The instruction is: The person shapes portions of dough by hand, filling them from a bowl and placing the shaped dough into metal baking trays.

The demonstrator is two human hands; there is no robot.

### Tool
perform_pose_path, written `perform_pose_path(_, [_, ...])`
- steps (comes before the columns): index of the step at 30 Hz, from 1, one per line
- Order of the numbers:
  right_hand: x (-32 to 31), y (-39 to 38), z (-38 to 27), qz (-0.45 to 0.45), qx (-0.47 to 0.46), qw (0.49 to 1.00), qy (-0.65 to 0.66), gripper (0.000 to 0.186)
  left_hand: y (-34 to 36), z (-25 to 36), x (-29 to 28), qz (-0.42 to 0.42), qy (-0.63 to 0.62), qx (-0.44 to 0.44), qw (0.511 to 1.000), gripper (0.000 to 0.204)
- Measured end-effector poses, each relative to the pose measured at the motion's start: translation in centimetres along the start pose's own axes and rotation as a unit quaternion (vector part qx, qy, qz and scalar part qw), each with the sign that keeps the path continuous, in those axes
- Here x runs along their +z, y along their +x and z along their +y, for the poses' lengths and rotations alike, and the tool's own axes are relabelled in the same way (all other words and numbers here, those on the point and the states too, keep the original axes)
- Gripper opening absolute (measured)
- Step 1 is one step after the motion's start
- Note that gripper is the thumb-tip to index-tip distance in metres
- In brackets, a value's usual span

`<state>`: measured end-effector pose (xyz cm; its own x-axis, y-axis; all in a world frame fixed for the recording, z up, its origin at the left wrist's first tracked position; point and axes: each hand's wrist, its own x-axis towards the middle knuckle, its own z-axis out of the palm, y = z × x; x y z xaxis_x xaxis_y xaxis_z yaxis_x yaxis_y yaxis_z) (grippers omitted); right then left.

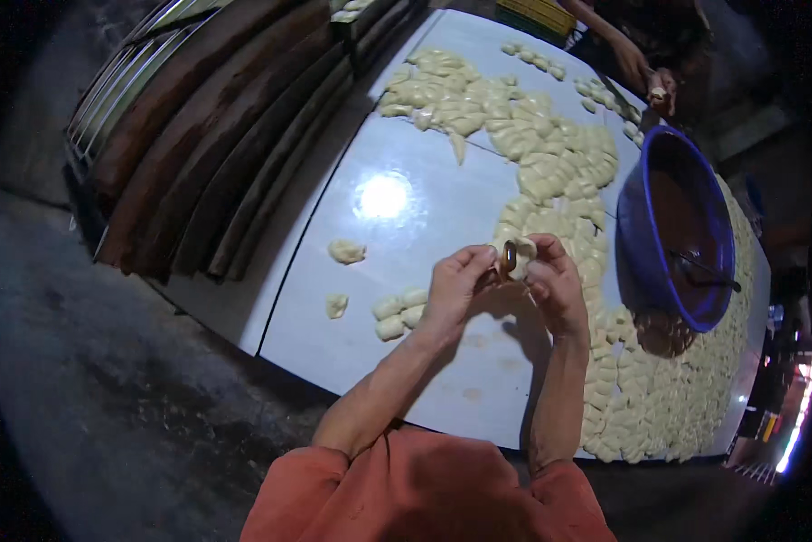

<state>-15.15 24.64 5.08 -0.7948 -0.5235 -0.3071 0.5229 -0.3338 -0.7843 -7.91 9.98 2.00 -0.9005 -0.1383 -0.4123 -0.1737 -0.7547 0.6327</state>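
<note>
Over the white table, my left hand and my right hand meet with fingers closed in pinches. A small piece of pale dough is between them, gripped by my right fingers. Glossy brown paste shows on its left side, where my left thumb and fingertips pinch; exactly what they grip is partly hidden. Left of my left hand lie several short dough pieces, a larger lump and a smaller lump. Many flattened dough pieces spread beyond my hands and down the right.
A blue basin of brown paste stands on the right, with a dark-handled utensil in it. Dark curved slabs or sheets line the left side. Across the white table, another person's hands hold a small piece.
</note>
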Motion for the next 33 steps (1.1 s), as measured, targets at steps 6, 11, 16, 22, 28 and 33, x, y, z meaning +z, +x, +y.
perform_pose_path(6, [5.0, -0.2, 4.5, -0.030, -0.196, 0.899, -0.390, 0.055, -0.1, 0.9, -3.8, 0.082, -0.018, 0.093, 0.992, 0.036])
perform_pose_path(11, [5.6, 1.0, 7.2, 0.022, -0.274, 0.848, -0.453, 0.032, -1.1, 2.6, -4.3, 0.120, 0.122, 0.153, 0.973, 0.027])
perform_pose_path(16, [9.3, 0.3, 5.5, 0.074, -0.050, 0.976, -0.198, 0.019, -1.4, 4.8, -5.0, 0.061, 0.113, 0.133, 0.983, 0.029])
perform_pose_path(22, [7.0, 0.3, 5.3, -0.038, -0.145, 0.911, -0.383, 0.033, -1.7, 7.1, -6.4, 0.027, 0.082, 0.012, 0.996, 0.035])
perform_pose_path(28, [6.7, 1.6, 7.3, 0.015, -0.427, 0.789, -0.442, 0.021, -2.8, 6.8, -6.1, -0.012, 0.110, 0.053, 0.992, 0.030])
perform_pose_path(33, [5.7, 2.4, 9.6, 0.034, -0.491, 0.765, -0.414, 0.013, -3.0, 5.8, -6.4, -0.045, 0.147, 0.041, 0.987, 0.029])
